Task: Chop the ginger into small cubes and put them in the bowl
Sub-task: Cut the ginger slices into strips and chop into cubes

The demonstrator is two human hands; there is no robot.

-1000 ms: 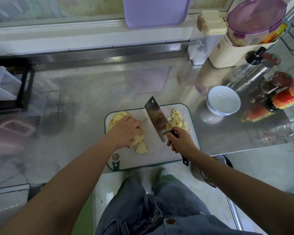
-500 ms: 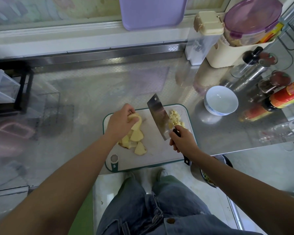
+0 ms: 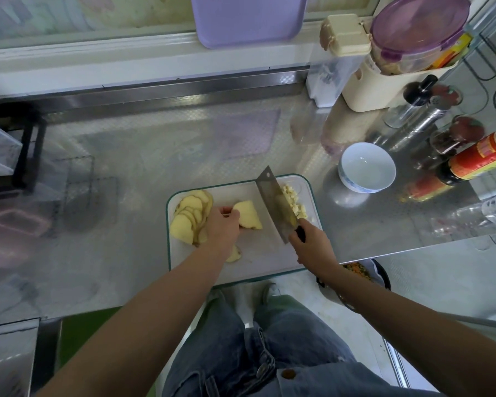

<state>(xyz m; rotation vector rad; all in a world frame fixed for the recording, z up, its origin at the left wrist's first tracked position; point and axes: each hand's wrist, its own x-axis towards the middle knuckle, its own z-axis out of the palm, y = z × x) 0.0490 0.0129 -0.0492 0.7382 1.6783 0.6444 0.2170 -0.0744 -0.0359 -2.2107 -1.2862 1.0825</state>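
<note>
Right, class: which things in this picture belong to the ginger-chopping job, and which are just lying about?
In the job: ginger slices, some pinched by the left hand; ginger cubes; cleaver in the right hand; cutting board; bowl.

Lying about: purple tray; sauce bottle; purple-lidded container; steel bottle.

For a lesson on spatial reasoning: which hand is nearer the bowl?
Right. The right hand, gripping the cleaver, is below-left of the bowl; the left hand is farther left, holding ginger.
</note>
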